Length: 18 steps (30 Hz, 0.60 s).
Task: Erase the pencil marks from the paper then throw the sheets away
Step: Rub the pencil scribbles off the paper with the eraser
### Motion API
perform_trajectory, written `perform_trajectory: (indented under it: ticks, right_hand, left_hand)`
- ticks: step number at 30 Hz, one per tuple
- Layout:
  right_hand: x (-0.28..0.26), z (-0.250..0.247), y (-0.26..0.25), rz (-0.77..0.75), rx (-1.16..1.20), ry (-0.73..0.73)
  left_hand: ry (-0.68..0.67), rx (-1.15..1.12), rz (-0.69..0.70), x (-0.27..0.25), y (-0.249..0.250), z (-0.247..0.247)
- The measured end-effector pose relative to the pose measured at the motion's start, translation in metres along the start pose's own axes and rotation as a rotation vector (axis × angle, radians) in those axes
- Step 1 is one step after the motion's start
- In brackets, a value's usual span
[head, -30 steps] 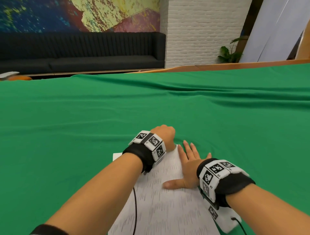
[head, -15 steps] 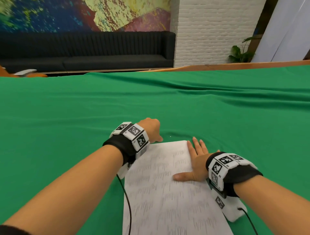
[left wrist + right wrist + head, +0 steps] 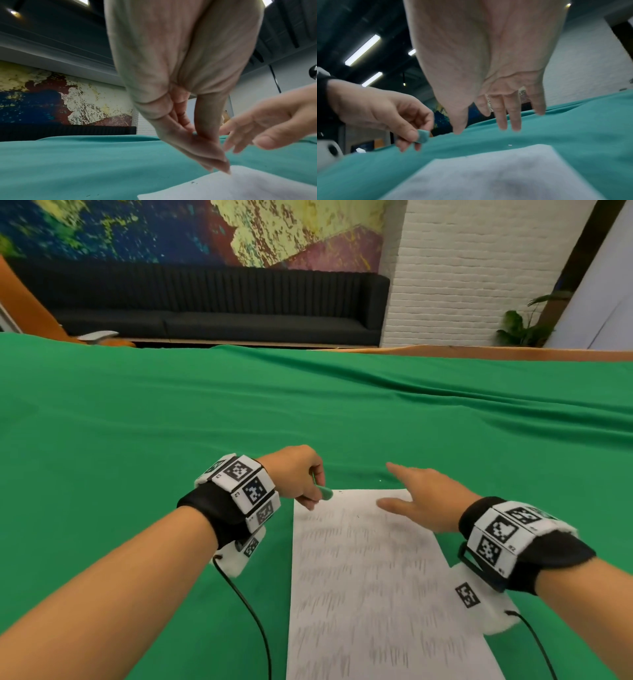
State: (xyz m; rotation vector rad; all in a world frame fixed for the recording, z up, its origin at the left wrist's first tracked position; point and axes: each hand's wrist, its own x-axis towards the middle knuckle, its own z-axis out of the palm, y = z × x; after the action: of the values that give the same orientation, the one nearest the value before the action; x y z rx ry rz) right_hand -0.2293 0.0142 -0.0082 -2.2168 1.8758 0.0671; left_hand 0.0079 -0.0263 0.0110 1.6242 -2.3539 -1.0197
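Note:
A white sheet of paper (image 3: 370, 583) covered in rows of grey pencil strokes lies on the green tablecloth (image 3: 137, 422), reaching toward me. My left hand (image 3: 301, 474) hovers at the sheet's far left corner and pinches a small green eraser (image 3: 324, 492) between thumb and fingers; the eraser (image 3: 422, 136) also shows in the right wrist view. My right hand (image 3: 421, 498) floats just above the sheet's far right corner with straight, spread fingers, holding nothing. The paper (image 3: 240, 185) appears at the bottom of the left wrist view.
The green cloth covers the whole table, with folds toward the far right (image 3: 479, 402). A black sofa (image 3: 212, 309), a painted wall and a white brick pillar (image 3: 472, 268) stand beyond the far edge. Wrist-camera cables (image 3: 253, 621) trail by my forearms.
My right hand has lifted off the paper, where it lay flat, and moved to the far right corner. My left hand has shifted off the sheet to its left corner, and the eraser now shows.

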Motion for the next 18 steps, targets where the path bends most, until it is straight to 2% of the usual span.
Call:
perform_trajectory:
  ticks: [4,7,9,12,15,18]
  right_hand:
    - [0.012,0.001,-0.035,-0.206,0.256,0.112]
    - [0.023,0.005,-0.052,-0.243,0.353,0.201]
    - [0.029,0.006,-0.056,-0.22,0.358,0.208]
    - [0.038,0.008,-0.047,-0.165,0.283,0.224]
    - [0.047,0.014,-0.029,-0.078,0.241,0.233]
    - [0.052,0.028,-0.021,-0.034,0.233,0.165]
  left_hand:
    - [0.057,-0.143,0.101,0.002,0.002,0.003]
    - [0.151,-0.269,0.15,0.008,-0.002,0.007]
    - [0.188,-0.272,0.155,0.013,-0.006,0.009]
    - [0.214,-0.06,0.122,0.018,-0.014,0.012]
    - [0.104,0.279,0.067,0.017,-0.026,0.014]
    - [0.016,0.468,0.0,0.013,-0.037,0.019]
